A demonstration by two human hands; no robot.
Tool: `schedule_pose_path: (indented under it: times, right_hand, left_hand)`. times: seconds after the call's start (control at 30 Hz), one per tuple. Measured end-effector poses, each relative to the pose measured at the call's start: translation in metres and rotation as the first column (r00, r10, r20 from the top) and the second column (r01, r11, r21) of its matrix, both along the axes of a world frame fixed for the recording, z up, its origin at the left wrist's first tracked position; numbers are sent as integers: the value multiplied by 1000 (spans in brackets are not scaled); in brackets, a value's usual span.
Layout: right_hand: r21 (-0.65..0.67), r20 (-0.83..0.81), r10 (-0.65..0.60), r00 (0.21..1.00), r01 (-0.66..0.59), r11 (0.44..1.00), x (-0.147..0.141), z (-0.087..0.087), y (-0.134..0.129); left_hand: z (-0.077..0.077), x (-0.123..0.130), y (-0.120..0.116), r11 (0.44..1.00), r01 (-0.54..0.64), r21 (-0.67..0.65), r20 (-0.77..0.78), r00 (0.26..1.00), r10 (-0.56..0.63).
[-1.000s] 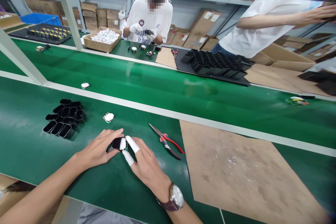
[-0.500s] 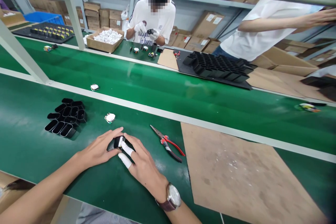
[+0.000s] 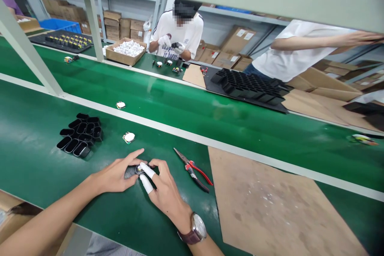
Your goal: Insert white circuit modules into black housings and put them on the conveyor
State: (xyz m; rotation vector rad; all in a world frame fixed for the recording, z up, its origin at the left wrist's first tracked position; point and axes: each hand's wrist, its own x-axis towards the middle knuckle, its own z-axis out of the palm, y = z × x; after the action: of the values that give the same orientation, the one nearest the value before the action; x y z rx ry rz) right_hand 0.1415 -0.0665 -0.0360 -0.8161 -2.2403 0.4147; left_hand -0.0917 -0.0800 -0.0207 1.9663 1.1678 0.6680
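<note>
Black casing [image 3: 131, 172] gripped in left hand [image 3: 115, 174]; right hand [image 3: 164, 193], white-capped fingertips [image 3: 147, 170] slightly parted, touching its end.

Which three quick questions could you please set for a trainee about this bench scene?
1. Multiple choice: what is between the thumb and fingers of the left hand? A) a cardboard box; B) a small black case; C) a pair of scissors.
2. True or false: the watch is worn on the wrist of the right hand.
3. Fill in the blank: the pliers lie on the bench to the ____ of the right hand.

Key: 1. B; 2. true; 3. right.
</note>
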Motion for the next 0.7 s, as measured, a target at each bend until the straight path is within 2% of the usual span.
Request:
schedule_pose_path:
  times: [0.2, 0.37, 0.5, 0.7]
  right_hand:
    - [1, 64, 66, 996, -66, 998, 3, 0, 4]
    - [25, 30, 61, 998, -62, 998, 5, 1, 3]
    - [57, 66, 61, 996, -65, 996, 6, 1, 3]
    - [-29, -77, 49, 996, -51, 998, 7, -5, 3]
  left_hand:
    - [3, 0, 1, 1000, 13, -3, -17, 1000, -13]
    - [1, 0, 0, 1000, 14, -16, -29, 999, -14]
    - [1, 0, 0, 1000, 17, -16, -17, 1000, -17]
    - [1, 1, 1, 999, 13, -30, -25, 1000, -14]
